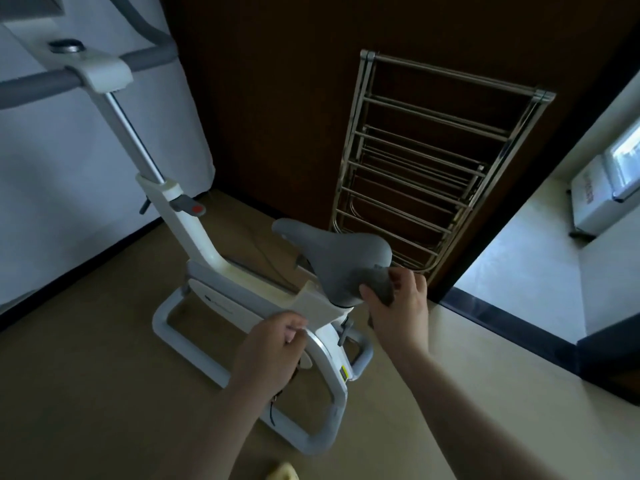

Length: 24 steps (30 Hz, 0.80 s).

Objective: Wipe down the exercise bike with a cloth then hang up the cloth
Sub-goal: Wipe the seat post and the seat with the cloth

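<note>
A white exercise bike [204, 258] stands on the tan floor, its grey saddle [332, 254] in the middle of the view and its grey handlebars [38, 81] at the upper left. My right hand [398, 306] grips a grey cloth [379, 284] and holds it against the rear end of the saddle. My left hand [270, 344] hovers over the bike's frame just below the saddle, fingers loosely curled with nothing in them.
A metal drying rack [422, 168] leans against the dark wall behind the saddle. A pale curtain [86, 168] hangs at the left. A dark sill [519, 327] and a bright glass door lie to the right.
</note>
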### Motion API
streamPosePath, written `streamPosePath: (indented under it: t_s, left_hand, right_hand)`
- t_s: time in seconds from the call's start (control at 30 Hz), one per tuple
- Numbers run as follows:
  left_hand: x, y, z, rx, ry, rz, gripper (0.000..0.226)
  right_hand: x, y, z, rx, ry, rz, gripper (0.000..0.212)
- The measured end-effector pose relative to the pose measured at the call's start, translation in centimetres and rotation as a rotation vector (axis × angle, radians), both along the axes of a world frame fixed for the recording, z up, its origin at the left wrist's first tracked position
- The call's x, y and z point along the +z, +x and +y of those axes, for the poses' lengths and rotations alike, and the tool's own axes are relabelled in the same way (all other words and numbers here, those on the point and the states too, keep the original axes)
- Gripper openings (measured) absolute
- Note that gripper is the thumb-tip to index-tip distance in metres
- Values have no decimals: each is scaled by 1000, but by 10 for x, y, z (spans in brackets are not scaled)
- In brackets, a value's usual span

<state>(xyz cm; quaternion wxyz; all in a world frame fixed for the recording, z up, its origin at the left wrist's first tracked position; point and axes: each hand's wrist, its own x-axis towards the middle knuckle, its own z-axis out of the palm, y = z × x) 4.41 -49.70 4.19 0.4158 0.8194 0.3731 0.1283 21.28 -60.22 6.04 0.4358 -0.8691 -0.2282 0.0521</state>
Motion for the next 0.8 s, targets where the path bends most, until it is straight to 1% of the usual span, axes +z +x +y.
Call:
streamPosePath:
  t_s: [0.03, 0.1, 0.17, 0.2, 0.23, 0.3, 0.33, 0.43, 0.57, 0.6, 0.67, 0.73, 0.8]
  left_hand:
    - [1, 7, 2, 0, -15, -9, 19]
    - [1, 16, 6, -9, -39, -25, 20]
    - [-1, 21, 13, -23, -38, -25, 21]
    - [-5, 21, 18, -32, -35, -16, 21]
    - [-8, 23, 23, -38, -32, -1, 20]
    - [-14, 29, 30, -33, -38, 24, 17]
    - [-15, 33, 30, -29, -49, 26, 17]
    - [-11, 52, 27, -69, -26, -16, 24]
    - [-4, 83, 24, -153, 104, -69, 30]
    - [-4, 90, 25, -170, 127, -79, 29]
    - [-5, 100, 25, -188, 166, -85, 27]
    - [-5, 105, 25, -185, 186, -76, 26]
    - [-5, 107, 26, -192, 202, -78, 23]
  right_hand:
    - [-4, 2, 9, -15, 5, 4, 44]
    - [-17, 2, 19, 22, -46, -28, 43]
    - [-29, 3, 22, 72, -103, -142, 43]
    - [-33, 7, 22, 56, -96, -180, 42]
    - [-34, 12, 21, 5, -72, -182, 41]
    - [-33, 18, 21, -101, -12, -115, 39]
    - [-35, 16, 20, -103, -9, -101, 38]
    - [-36, 11, 19, -4, -44, -150, 41]
    - [-37, 25, 21, -133, 82, -60, 36]
    - [-38, 19, 23, -140, 90, -68, 36]
    - [-44, 5, 23, -61, 65, -126, 38]
    - [-44, 10, 21, 28, 46, -140, 38]
    - [-43, 33, 22, -14, 53, -90, 37]
